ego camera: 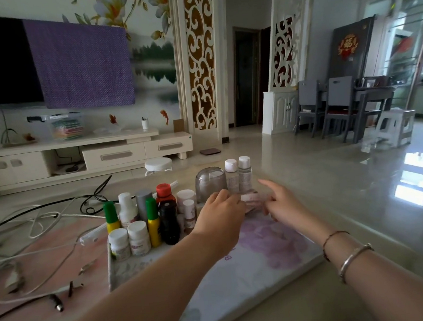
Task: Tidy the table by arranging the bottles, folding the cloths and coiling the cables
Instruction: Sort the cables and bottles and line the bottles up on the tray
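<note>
A small clear bottle [253, 198] with a pinkish label lies sideways and blurred between my hands, just in front of two clear white-capped bottles [238, 177]. My left hand [218, 212] curls its fingers over the bottle's left end. My right hand [282, 204] pinches the right end, its index finger sticking out. Several bottles stand grouped at the left of a white floral tray [278, 262]: two green-and-yellow sprays [153, 221], white pill bottles [138, 239], and a dark red-capped bottle [168, 216]. A domed clear jar [210, 183] stands behind my left hand.
Tangled white and black cables [44, 221] sprawl over a pink cloth [42, 254] on the left of the table, with plugs [56, 302] near the front edge. A white stool [158, 165] stands beyond the table's far edge. Glossy floor lies to the right.
</note>
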The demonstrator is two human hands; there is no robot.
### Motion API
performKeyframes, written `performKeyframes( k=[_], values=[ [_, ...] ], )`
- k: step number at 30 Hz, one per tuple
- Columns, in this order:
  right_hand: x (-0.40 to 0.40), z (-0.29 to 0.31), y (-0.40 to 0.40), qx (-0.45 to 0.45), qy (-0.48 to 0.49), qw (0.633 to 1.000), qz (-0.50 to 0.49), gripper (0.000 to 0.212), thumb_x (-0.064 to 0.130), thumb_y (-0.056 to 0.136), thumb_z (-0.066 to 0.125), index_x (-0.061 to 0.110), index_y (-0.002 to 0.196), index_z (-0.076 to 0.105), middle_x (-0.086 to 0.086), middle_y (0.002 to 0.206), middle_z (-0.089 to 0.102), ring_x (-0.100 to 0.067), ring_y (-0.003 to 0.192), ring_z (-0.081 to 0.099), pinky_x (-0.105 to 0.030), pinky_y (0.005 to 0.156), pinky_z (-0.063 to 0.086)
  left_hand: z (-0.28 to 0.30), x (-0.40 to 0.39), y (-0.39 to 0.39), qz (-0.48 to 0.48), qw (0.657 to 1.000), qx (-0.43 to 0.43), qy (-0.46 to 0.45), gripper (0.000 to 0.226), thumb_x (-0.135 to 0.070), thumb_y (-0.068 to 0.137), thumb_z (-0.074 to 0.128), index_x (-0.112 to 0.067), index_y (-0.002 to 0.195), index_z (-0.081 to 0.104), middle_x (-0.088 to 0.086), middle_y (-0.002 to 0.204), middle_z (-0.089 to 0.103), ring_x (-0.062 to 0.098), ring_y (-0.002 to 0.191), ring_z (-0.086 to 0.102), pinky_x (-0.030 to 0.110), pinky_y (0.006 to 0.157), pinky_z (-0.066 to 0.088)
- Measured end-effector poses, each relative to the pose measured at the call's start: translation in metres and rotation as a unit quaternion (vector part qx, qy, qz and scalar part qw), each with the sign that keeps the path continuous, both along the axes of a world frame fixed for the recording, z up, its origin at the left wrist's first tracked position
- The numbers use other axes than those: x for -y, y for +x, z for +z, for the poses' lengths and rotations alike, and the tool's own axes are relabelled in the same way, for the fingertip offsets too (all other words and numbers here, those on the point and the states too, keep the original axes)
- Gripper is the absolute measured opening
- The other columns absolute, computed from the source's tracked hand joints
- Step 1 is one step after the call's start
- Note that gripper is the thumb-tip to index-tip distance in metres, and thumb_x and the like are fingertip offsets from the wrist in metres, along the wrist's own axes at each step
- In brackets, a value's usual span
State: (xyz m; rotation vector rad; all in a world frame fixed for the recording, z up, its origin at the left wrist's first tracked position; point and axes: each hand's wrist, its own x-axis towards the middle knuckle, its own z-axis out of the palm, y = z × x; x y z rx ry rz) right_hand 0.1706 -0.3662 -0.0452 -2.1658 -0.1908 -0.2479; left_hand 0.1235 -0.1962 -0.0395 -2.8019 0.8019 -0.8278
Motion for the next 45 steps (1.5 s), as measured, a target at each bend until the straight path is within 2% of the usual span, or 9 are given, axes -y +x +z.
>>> performKeyframes(
  k=[8, 13, 16, 19, 23, 27, 32, 38, 45],
  values=[
    [-0.002, 0.006, -0.026, 0.01, -0.032, 0.999, -0.009, 0.017, 0.004, 0.09, 0.054, 0.02, 0.095, 0.052, -0.002, 0.062, 0.055, -0.013, 0.05, 0.051, -0.02, 0.045, 0.036, 0.001, -0.016, -0.025, -0.005, 0.999, -0.01, -0.03, 0.034, -0.009, 0.088, 0.051, -0.018, 0.121, 0.055, -0.003, 0.12, 0.051, 0.019, 0.11, 0.039, 0.027, 0.095, 0.032],
    [-0.014, 0.011, -0.043, -0.012, -0.165, 0.986, -0.009, 0.027, 0.008, 0.084, 0.056, 0.022, 0.061, 0.052, 0.006, 0.061, 0.057, -0.01, 0.058, 0.054, -0.016, 0.047, 0.036, 0.004, -0.03, -0.04, 0.006, 0.998, -0.044, -0.047, 0.032, -0.01, 0.089, 0.051, -0.02, 0.119, 0.056, -0.003, 0.119, 0.052, 0.018, 0.111, 0.04, 0.028, 0.097, 0.032],
    [-0.02, 0.012, -0.046, -0.054, -0.26, 0.964, -0.023, 0.02, 0.013, 0.084, 0.054, 0.014, 0.07, 0.068, -0.004, 0.075, 0.067, -0.02, 0.073, 0.062, -0.026, 0.059, 0.045, 0.0, -0.029, -0.045, -0.005, 0.993, -0.107, -0.054, 0.035, -0.007, 0.089, 0.05, -0.024, 0.119, 0.059, -0.003, 0.125, 0.053, 0.018, 0.123, 0.04, 0.031, 0.105, 0.029],
    [-0.027, 0.013, -0.043, -0.049, -0.234, 0.971, -0.015, 0.023, 0.007, 0.084, 0.051, 0.005, 0.084, 0.074, -0.009, 0.091, 0.072, -0.025, 0.088, 0.065, -0.028, 0.073, 0.049, -0.004, -0.024, -0.046, -0.011, 0.99, -0.135, -0.047, 0.035, -0.01, 0.09, 0.052, -0.027, 0.12, 0.06, -0.004, 0.13, 0.053, 0.019, 0.128, 0.039, 0.035, 0.108, 0.028],
    [-0.036, 0.009, -0.036, -0.028, -0.22, 0.975, 0.015, 0.025, 0.002, 0.084, 0.05, 0.006, 0.082, 0.074, -0.009, 0.094, 0.071, -0.025, 0.09, 0.065, -0.031, 0.081, 0.05, -0.008, -0.023, -0.038, 0.012, 0.991, -0.128, -0.031, 0.034, -0.014, 0.091, 0.051, -0.024, 0.122, 0.059, -0.003, 0.129, 0.053, 0.021, 0.122, 0.041, 0.036, 0.106, 0.032],
    [-0.032, 0.005, -0.032, -0.028, -0.215, 0.976, 0.015, 0.028, -0.001, 0.081, 0.049, 0.013, 0.074, 0.072, -0.003, 0.087, 0.068, -0.02, 0.082, 0.062, -0.028, 0.073, 0.049, -0.011, -0.026, -0.035, 0.021, 0.991, -0.132, -0.03, 0.034, -0.015, 0.09, 0.053, -0.023, 0.122, 0.059, -0.002, 0.127, 0.053, 0.021, 0.121, 0.041, 0.034, 0.104, 0.032],
    [-0.021, 0.003, -0.043, -0.013, -0.214, 0.977, -0.001, 0.038, -0.002, 0.079, 0.049, 0.025, 0.061, 0.067, 0.002, 0.087, 0.065, -0.011, 0.077, 0.055, -0.01, 0.058, 0.036, -0.007, -0.032, -0.043, 0.008, 0.991, -0.129, -0.044, 0.035, -0.01, 0.091, 0.05, -0.024, 0.122, 0.059, -0.003, 0.124, 0.054, 0.018, 0.122, 0.041, 0.032, 0.104, 0.031],
    [-0.031, 0.025, -0.068, -0.008, -0.203, 0.979, 0.023, 0.033, -0.001, 0.083, 0.052, 0.022, 0.066, 0.069, 0.006, 0.086, 0.068, -0.013, 0.084, 0.061, -0.022, 0.067, 0.045, 0.017, -0.056, -0.065, 0.002, 0.99, -0.114, -0.081, 0.04, -0.004, 0.091, 0.044, -0.024, 0.121, 0.059, -0.005, 0.127, 0.054, 0.014, 0.122, 0.042, 0.031, 0.107, 0.032],
    [-0.109, 0.06, -0.122, 0.027, -0.151, 0.974, 0.168, 0.031, 0.006, 0.093, 0.051, 0.026, 0.076, 0.068, 0.01, 0.08, 0.068, -0.001, 0.078, 0.064, -0.017, 0.07, 0.049, 0.027, -0.146, -0.132, 0.067, 0.986, -0.09, -0.123, 0.03, -0.009, 0.091, 0.046, -0.028, 0.105, 0.064, -0.008, 0.106, 0.061, 0.01, 0.101, 0.052, 0.024, 0.087, 0.041]
  ],
)
